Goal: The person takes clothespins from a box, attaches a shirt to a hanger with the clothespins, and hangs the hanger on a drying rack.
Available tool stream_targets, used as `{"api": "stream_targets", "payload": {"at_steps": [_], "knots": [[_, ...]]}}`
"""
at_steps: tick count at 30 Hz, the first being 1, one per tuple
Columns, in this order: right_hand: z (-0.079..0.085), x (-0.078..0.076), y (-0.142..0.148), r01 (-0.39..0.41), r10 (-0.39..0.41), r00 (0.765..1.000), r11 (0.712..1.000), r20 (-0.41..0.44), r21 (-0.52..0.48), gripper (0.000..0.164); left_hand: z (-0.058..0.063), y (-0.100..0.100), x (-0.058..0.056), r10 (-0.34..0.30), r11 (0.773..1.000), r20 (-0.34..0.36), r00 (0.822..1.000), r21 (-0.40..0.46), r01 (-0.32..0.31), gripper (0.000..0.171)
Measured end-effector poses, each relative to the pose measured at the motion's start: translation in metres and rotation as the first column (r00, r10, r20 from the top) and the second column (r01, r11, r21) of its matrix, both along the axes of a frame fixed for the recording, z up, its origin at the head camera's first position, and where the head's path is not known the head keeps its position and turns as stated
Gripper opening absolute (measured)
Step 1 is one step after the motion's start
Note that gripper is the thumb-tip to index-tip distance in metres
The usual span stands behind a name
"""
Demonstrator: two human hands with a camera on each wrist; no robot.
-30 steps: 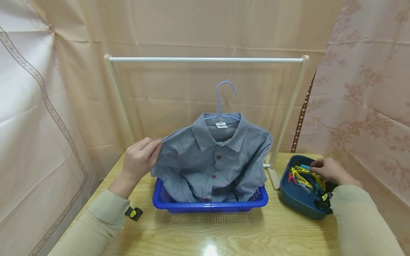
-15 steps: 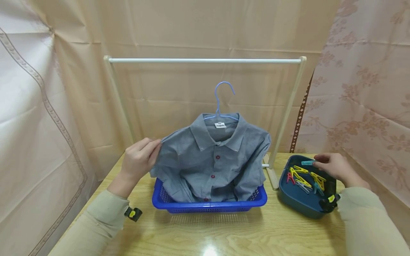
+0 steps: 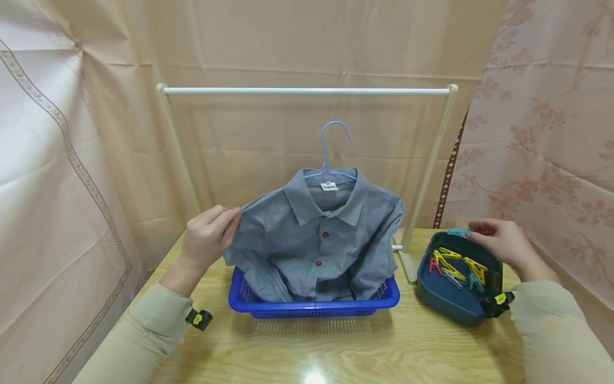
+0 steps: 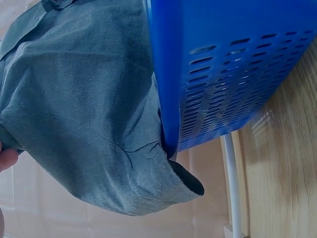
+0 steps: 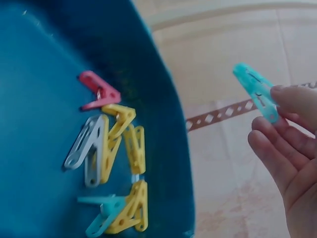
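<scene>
A grey short-sleeved shirt with red buttons hangs on a blue wire hanger, its lower part lying in the blue basket. My left hand pinches the shirt's shoulder at the left; the left wrist view shows only fingertips at the cloth. Over the far rim of the dark teal tub, my right hand holds a turquoise clothespin between thumb and fingers. Inside the tub lie several yellow clothespins, plus red, grey and turquoise ones.
A drying rack with a white top bar stands behind the basket. Its right foot reaches forward between basket and tub. All of it stands on a wooden table, with curtains behind and at both sides.
My right hand has lifted the turquoise clothespin out of the tub, up toward its far rim. The left hand keeps its hold on the shirt's shoulder.
</scene>
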State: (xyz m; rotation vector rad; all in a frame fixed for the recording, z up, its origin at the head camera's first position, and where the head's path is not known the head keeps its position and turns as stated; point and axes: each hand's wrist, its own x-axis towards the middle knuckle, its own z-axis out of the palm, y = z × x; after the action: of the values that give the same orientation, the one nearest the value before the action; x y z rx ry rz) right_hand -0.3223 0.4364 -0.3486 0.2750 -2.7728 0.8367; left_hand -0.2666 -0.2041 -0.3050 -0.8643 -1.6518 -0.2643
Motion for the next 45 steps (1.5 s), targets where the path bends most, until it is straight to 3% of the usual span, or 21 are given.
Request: {"api": "stream_targets", "payload": {"at_steps": [3, 12, 17, 25, 33, 37, 45], "knots": [[0.007, 0.002, -0.007, -0.016, 0.014, 0.999, 0.999, -0.047, -0.029, 0.046, 0.001, 0.0, 0.0, -0.002, 1.0, 0.005, 1.0, 0.0, 0.002, 0.014], [0.029, 0.012, -0.027, -0.071, 0.062, 0.996, 0.988, -0.07, -0.138, 0.046, 0.002, 0.0, 0.001, -0.005, 1.0, 0.012, 1.0, -0.003, 0.005, 0.014], [0.037, 0.015, -0.036, -0.121, 0.102, 0.987, 0.98, -0.122, -0.16, 0.04, 0.001, 0.0, 0.002, -0.007, 1.0, 0.01, 1.0, -0.003, 0.008, 0.015], [0.052, 0.021, -0.055, -0.128, 0.097, 0.98, 0.976, -0.171, -0.178, 0.035, 0.001, 0.0, 0.003, -0.004, 1.0, 0.001, 1.0, -0.001, 0.004, 0.014], [0.059, 0.024, -0.07, -0.215, 0.161, 0.957, 0.952, -0.243, -0.217, 0.03, 0.001, 0.001, 0.003, -0.002, 1.0, -0.003, 1.0, 0.0, 0.002, 0.014], [0.062, 0.026, -0.078, -0.273, 0.207, 0.934, 0.94, -0.291, -0.207, 0.029, 0.002, 0.0, 0.004, 0.011, 1.0, -0.001, 1.0, -0.003, -0.011, 0.014], [0.072, 0.031, -0.097, -0.321, 0.243, 0.907, 0.927, -0.344, -0.192, 0.03, 0.004, 0.0, 0.005, 0.014, 1.0, -0.004, 1.0, -0.002, -0.014, 0.014]]}}
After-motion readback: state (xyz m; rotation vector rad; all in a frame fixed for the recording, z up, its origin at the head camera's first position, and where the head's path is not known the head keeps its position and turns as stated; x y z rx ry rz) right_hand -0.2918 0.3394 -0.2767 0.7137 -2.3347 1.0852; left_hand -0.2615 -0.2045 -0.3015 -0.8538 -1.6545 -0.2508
